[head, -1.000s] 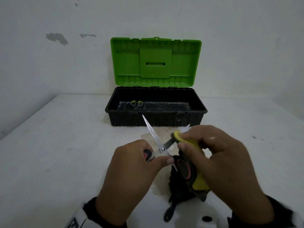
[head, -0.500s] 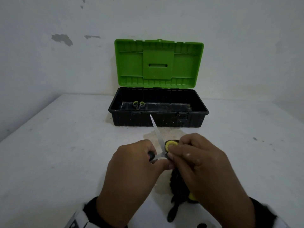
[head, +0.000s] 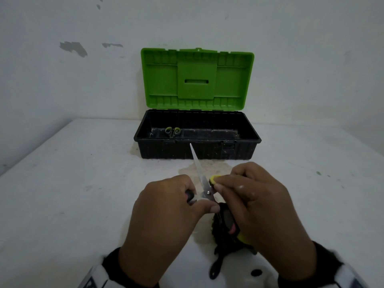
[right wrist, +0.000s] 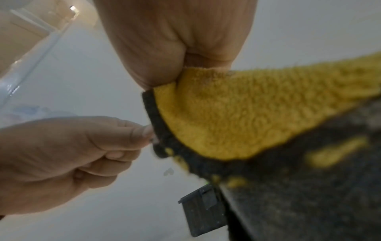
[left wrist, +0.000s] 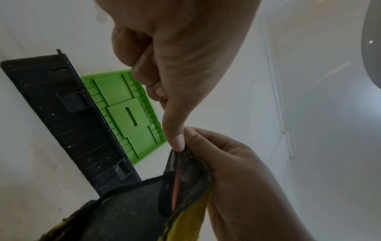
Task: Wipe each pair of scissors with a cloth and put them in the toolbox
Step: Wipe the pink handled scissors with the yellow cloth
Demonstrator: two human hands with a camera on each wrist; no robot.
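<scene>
My left hand (head: 166, 208) grips the black-and-red handle of a pair of scissors (head: 198, 167), whose one bare blade points up toward the toolbox (head: 197, 140). My right hand (head: 255, 200) pinches a yellow-and-black cloth (head: 213, 179) round the other blade, close to the pivot. The rest of the cloth hangs under that hand. In the left wrist view the left hand (left wrist: 175, 65) meets the right hand (left wrist: 237, 163) over the handle (left wrist: 179, 179). The right wrist view shows the cloth (right wrist: 237, 114) folded under the right hand (right wrist: 175, 40).
The black toolbox stands open at the back of the white table (head: 72, 194), its green lid (head: 197, 80) upright against the wall. A green-handled pair of scissors (head: 172, 130) lies inside at the left. A dark handle-like piece (head: 214, 271) lies on the table below the cloth.
My right hand has slid the cloth along the right blade in toward the pivot, so that blade's tip no longer shows. The left hand has kept its hold.
</scene>
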